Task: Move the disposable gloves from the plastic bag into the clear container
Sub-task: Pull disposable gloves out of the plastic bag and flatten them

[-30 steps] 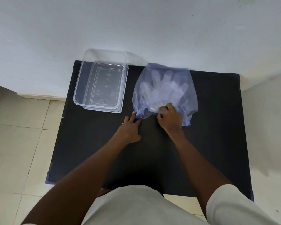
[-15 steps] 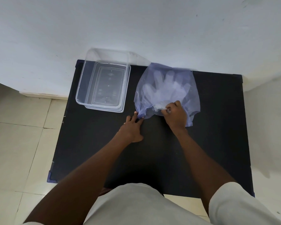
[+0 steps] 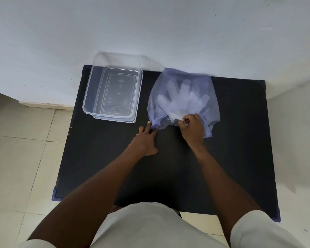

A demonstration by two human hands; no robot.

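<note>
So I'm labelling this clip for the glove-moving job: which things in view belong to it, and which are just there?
Part of the job:
- plastic bag
- disposable gloves inside it
- clear container, empty
- left hand pinning the bag's corner
- right hand pinching at the bag's mouth

Just there:
- black table
- white wall
- tiled floor

We see the clear container [image 3: 113, 93] upper left on the table [image 3: 240, 140], the plastic bag [image 3: 183, 97] right of it, gloves [image 3: 183, 97] inside.
</note>
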